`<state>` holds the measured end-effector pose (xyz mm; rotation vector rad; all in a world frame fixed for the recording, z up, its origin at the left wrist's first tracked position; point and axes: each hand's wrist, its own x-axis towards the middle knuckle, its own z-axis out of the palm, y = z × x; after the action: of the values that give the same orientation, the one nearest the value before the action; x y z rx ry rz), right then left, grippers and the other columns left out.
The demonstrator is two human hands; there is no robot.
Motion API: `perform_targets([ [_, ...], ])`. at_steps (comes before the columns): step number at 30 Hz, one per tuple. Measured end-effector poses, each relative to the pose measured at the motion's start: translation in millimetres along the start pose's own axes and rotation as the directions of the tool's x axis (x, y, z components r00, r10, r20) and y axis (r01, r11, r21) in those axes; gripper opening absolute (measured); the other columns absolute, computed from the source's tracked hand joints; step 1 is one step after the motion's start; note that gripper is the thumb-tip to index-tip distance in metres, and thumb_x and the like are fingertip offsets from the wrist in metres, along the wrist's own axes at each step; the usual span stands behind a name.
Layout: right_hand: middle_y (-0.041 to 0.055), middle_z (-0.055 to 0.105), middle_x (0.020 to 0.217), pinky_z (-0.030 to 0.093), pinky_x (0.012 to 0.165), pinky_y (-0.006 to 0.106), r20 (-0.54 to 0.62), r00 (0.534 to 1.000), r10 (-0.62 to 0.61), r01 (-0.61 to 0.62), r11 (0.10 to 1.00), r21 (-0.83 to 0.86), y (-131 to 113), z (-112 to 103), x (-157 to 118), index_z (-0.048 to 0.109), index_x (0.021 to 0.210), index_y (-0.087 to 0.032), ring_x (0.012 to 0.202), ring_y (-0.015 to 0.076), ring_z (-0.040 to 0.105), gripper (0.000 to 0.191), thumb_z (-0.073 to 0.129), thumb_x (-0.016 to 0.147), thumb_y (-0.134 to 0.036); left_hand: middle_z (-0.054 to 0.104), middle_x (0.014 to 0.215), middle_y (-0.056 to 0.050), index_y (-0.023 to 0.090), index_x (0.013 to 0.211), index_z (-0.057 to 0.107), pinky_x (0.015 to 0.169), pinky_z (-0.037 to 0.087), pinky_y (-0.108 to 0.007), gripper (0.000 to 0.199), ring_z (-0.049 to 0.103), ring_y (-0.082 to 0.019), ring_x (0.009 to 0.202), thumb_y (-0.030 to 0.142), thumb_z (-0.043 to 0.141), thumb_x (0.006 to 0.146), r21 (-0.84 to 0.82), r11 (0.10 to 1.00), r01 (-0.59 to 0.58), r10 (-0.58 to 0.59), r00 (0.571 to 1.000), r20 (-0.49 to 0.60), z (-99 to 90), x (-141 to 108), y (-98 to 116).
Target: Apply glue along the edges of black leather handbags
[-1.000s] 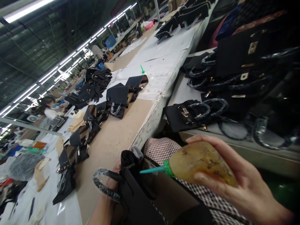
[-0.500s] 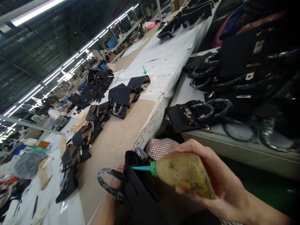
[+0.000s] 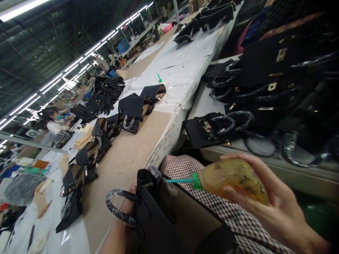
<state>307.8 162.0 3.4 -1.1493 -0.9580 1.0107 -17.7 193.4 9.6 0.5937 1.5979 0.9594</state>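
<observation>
A yellowish squeeze bottle [image 3: 234, 178] with dark smears, a green cap and a thin teal nozzle lies sideways in my right hand [image 3: 283, 208], fingers wrapped round it. Its nozzle tip points left, close to the top edge of a black handbag [image 3: 156, 218]; whether it touches cannot be told. My left hand [image 3: 129, 204] grips the bag from its far left side, fingers mostly hidden behind it. A handle [image 3: 112, 208] wrapped in clear film sticks out across that wrist. The bag's mouth is open, showing a brown inner side.
Partly made black bags [image 3: 132, 109] stand in a row along the brown-covered table [image 3: 127, 158]. A green nozzle tip [image 3: 159, 79] stands beyond them. Finished-looking bags [image 3: 209, 128] crowd a bench at right. Checkered cloth [image 3: 185, 167] covers my lap. A person [image 3: 55, 125] sits across the table.
My right hand has drawn the bottle to the right, its nozzle moving back from across the bag's edge. More of the bag's inside shows. My left hand still grips the bag.
</observation>
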Motion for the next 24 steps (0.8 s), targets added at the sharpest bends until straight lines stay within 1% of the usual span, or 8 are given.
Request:
perform_targets([
  [4, 0.001, 0.066, 0.105, 0.061, 0.069, 0.019, 0.101, 0.982, -0.16, 0.165, 0.986, -0.038, -4.8, 5.9, -0.6, 0.059, 0.118, -0.039, 0.082, 0.0188, 0.069, 0.045, 0.08, 0.077, -0.038, 0.075, 0.074, -0.004, 0.022, 0.079, 0.072, 0.083, 0.059, -0.035, 0.015, 0.071, -0.03, 0.1, 0.01, 0.075, 0.071, 0.079, 0.994, -0.073, 0.072, 0.997, 0.025, -4.7, 5.1, -4.4],
  [7, 0.0047, 0.064, 0.111, 0.061, 0.078, 0.022, 0.16, 0.936, -0.315, 0.329, 0.941, -0.072, -4.3, 12.2, 1.6, 0.055, 0.128, -0.035, 0.093, 0.0229, 0.068, 0.057, 0.08, 0.077, -0.037, 0.076, 0.08, -0.007, 0.019, 0.087, 0.073, 0.084, 0.058, -0.036, 0.012, 0.07, -0.03, 0.101, 0.02, 0.07, 0.075, 0.151, 0.984, -0.093, 0.083, 0.994, 0.071, -5.1, 7.2, -4.2],
  [9, 0.0064, 0.063, 0.112, 0.061, 0.081, 0.024, 0.206, 0.9, -0.384, 0.406, 0.91, -0.078, -2.0, 15.7, 2.6, 0.051, 0.133, -0.033, 0.097, 0.0245, 0.066, 0.064, 0.081, 0.077, -0.034, 0.077, 0.082, -0.009, 0.017, 0.094, 0.074, 0.083, 0.058, -0.04, 0.021, 0.071, -0.032, 0.099, 0.03, 0.064, 0.08, 0.182, 0.98, -0.08, 0.057, 0.99, 0.131, -3.4, 8.0, -3.0],
  [15, 0.0103, 0.059, 0.115, 0.063, 0.082, 0.034, 0.307, 0.851, -0.425, 0.463, 0.884, -0.059, -1.1, 19.0, -5.6, 0.044, 0.138, -0.029, 0.101, 0.0294, 0.064, 0.071, 0.077, 0.076, -0.023, 0.077, 0.087, -0.011, 0.019, 0.105, 0.072, 0.084, 0.056, -0.042, 0.04, 0.07, -0.035, 0.102, 0.049, 0.057, 0.084, 0.354, 0.931, -0.092, 0.026, 0.982, 0.185, -3.8, 7.3, -1.7],
  [17, 0.01, 0.06, 0.113, 0.064, 0.078, 0.032, 0.269, 0.866, -0.422, 0.458, 0.885, -0.084, -2.9, 16.4, -8.7, 0.046, 0.137, -0.029, 0.098, 0.0286, 0.064, 0.069, 0.076, 0.076, -0.023, 0.078, 0.091, -0.009, 0.021, 0.109, 0.071, 0.083, 0.056, -0.042, 0.044, 0.07, -0.034, 0.102, 0.054, 0.056, 0.083, 0.401, 0.913, -0.073, 0.016, 0.989, 0.144, -7.1, 6.1, -3.2],
  [19, 0.0085, 0.062, 0.113, 0.064, 0.078, 0.028, 0.154, 0.912, -0.381, 0.401, 0.906, -0.133, -3.6, 12.4, -9.4, 0.051, 0.133, -0.031, 0.097, 0.0269, 0.066, 0.062, 0.077, 0.076, -0.027, 0.078, 0.094, -0.009, 0.022, 0.109, 0.071, 0.085, 0.056, -0.043, 0.047, 0.069, -0.034, 0.104, 0.056, 0.053, 0.084, 0.435, 0.899, -0.06, 0.008, 0.993, 0.121, -10.5, 4.8, -5.0],
  [22, 0.0051, 0.065, 0.111, 0.063, 0.071, 0.02, -0.047, 0.975, -0.219, 0.21, 0.966, -0.152, -1.3, 5.6, -5.6, 0.06, 0.122, -0.034, 0.09, 0.0228, 0.07, 0.048, 0.078, 0.078, -0.036, 0.078, 0.094, -0.011, 0.021, 0.114, 0.071, 0.091, 0.054, -0.046, 0.05, 0.067, -0.036, 0.11, 0.056, 0.051, 0.086, 0.42, 0.906, -0.055, 0.006, 0.993, 0.118, -15.2, 3.8, -8.7],
  [24, 0.0037, 0.068, 0.107, 0.062, 0.064, 0.018, -0.104, 0.984, -0.144, 0.128, 0.981, -0.149, 1.0, 2.3, -2.1, 0.063, 0.116, -0.034, 0.084, 0.0214, 0.072, 0.041, 0.077, 0.079, -0.042, 0.078, 0.095, -0.01, 0.021, 0.123, 0.067, 0.092, 0.053, -0.048, 0.052, 0.066, -0.036, 0.111, 0.054, 0.05, 0.087, 0.386, 0.922, -0.034, -0.006, 0.995, 0.101, -18.2, 4.9, -12.2],
])
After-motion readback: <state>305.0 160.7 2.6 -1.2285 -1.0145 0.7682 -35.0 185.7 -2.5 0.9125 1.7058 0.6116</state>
